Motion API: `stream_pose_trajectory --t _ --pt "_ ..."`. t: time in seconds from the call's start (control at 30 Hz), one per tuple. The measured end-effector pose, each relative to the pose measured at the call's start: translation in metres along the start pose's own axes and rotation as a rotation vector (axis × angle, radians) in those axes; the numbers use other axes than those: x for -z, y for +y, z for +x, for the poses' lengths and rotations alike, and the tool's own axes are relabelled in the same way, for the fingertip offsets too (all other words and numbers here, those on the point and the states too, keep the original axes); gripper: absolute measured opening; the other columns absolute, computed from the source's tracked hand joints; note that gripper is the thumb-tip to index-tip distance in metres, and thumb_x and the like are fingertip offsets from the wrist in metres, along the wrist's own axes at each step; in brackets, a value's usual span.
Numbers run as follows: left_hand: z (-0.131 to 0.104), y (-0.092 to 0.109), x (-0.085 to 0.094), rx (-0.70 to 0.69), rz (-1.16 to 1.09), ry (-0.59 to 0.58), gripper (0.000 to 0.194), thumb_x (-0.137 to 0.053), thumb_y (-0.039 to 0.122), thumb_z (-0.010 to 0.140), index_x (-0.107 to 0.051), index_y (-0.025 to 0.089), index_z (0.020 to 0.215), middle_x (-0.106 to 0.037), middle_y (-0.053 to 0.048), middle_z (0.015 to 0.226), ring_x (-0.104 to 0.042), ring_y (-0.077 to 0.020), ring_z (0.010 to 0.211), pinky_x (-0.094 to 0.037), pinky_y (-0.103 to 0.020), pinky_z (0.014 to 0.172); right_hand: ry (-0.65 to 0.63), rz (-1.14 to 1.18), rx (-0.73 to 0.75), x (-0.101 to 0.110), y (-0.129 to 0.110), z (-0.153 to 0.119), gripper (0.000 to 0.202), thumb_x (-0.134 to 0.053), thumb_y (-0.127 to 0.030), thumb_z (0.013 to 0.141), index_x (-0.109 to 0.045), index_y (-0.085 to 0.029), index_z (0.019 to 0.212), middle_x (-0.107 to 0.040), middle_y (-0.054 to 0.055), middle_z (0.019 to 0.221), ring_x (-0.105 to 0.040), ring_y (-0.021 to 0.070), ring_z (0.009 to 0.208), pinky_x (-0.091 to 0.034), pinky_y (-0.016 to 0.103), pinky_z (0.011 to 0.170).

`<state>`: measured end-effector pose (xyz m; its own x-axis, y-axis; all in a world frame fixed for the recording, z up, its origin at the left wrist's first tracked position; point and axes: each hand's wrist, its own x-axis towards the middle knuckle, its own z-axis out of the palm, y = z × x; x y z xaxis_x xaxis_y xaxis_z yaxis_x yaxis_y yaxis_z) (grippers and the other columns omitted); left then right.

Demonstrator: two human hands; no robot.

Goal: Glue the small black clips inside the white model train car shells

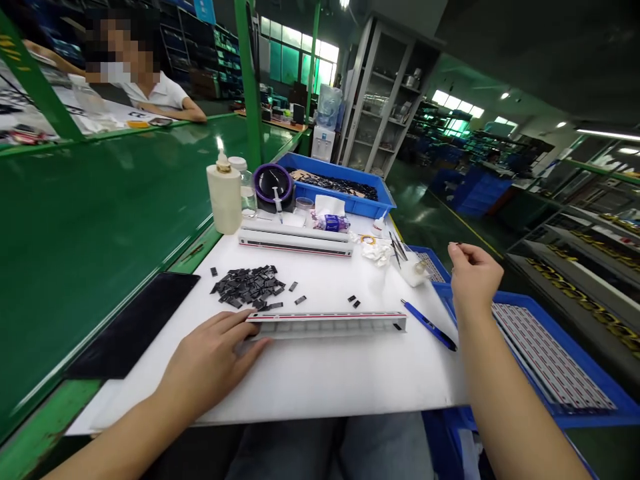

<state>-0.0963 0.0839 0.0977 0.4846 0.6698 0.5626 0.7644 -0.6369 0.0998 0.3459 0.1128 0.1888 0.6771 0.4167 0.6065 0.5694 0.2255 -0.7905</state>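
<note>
My left hand (215,357) grips the left end of a long white channel-shaped strip (330,318) with a red stripe, its fingers over the top and the thumb in front. Inside the strip's right end sits a small black piece (398,327). My right hand (475,273) is raised off the table's right side, thumb and fingers pinched together; a tiny dark spot shows at the fingertips, too small to name. Behind the strip lies a pile of small black rectangular pieces (247,287), with several loose ones nearby. A blue pen (429,325) lies right of the strip.
Farther back are more white strips (295,240), a pump bottle (224,199), a syringe (277,203), tweezers (397,249) and a blue bin (385,199). Right of the table, a blue tray (623,417) holds striped strips. A black mat (135,327) lies left. Across the green surface sits a person (160,93).
</note>
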Motion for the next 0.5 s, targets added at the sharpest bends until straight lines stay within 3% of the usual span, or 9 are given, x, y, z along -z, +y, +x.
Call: stream_pose_trajectory --t 0.1,0.2,0.37,0.43,0.5 --pt "0.0 -0.001 0.0 0.001 0.015 -0.008 0.032 -0.056 0.047 0.092 -0.069 0.019 0.085 -0.073 -0.01 0.105 -0.066 -0.0281 0.097 -0.055 -0.042 0.083 -0.012 -0.161 0.003 0.003 0.033 0.018 0.033 -0.07 -0.043 0.075 -0.074 -0.013 0.086 -0.055 0.0 0.064 -0.048 0.0127 0.058 -0.043 0.029 0.06" --pt "0.0 -0.001 0.001 -0.001 0.01 -0.016 0.032 -0.055 0.047 0.093 -0.069 0.019 0.085 -0.073 -0.01 0.104 -0.067 -0.0273 0.096 -0.056 -0.041 0.082 -0.015 -0.241 0.016 0.0 0.047 0.02 0.037 -0.066 -0.044 0.077 -0.074 -0.011 0.092 -0.058 0.002 0.067 -0.05 0.0143 0.061 -0.045 0.031 0.065" --pt "0.0 -0.002 0.002 -0.021 0.003 -0.035 0.031 -0.055 0.046 0.094 -0.07 0.019 0.087 -0.073 -0.01 0.106 -0.066 -0.0273 0.097 -0.056 -0.041 0.083 -0.135 -0.318 -0.047 -0.005 0.057 0.019 0.036 -0.069 -0.043 0.072 -0.075 -0.012 0.09 -0.059 0.001 0.064 -0.053 0.0164 0.061 -0.044 0.032 0.066" --pt "0.001 0.0 0.006 -0.023 0.01 -0.052 0.03 -0.053 0.043 0.095 -0.07 0.018 0.088 -0.073 -0.01 0.105 -0.067 -0.0273 0.097 -0.056 -0.042 0.084 -0.19 -0.323 -0.069 -0.003 0.053 0.009 0.039 -0.073 -0.042 0.068 -0.075 -0.014 0.096 -0.057 -0.001 0.064 -0.051 0.0155 0.059 -0.043 0.032 0.064" --pt "0.004 0.005 0.012 -0.001 0.017 -0.098 0.029 -0.052 0.04 0.095 -0.069 0.018 0.089 -0.073 -0.01 0.105 -0.067 -0.0273 0.099 -0.055 -0.043 0.087 -0.196 -0.27 -0.024 0.0 0.045 -0.011 0.045 -0.07 -0.044 0.075 -0.071 -0.016 0.109 -0.055 -0.001 0.07 -0.05 0.0145 0.06 -0.043 0.031 0.063"
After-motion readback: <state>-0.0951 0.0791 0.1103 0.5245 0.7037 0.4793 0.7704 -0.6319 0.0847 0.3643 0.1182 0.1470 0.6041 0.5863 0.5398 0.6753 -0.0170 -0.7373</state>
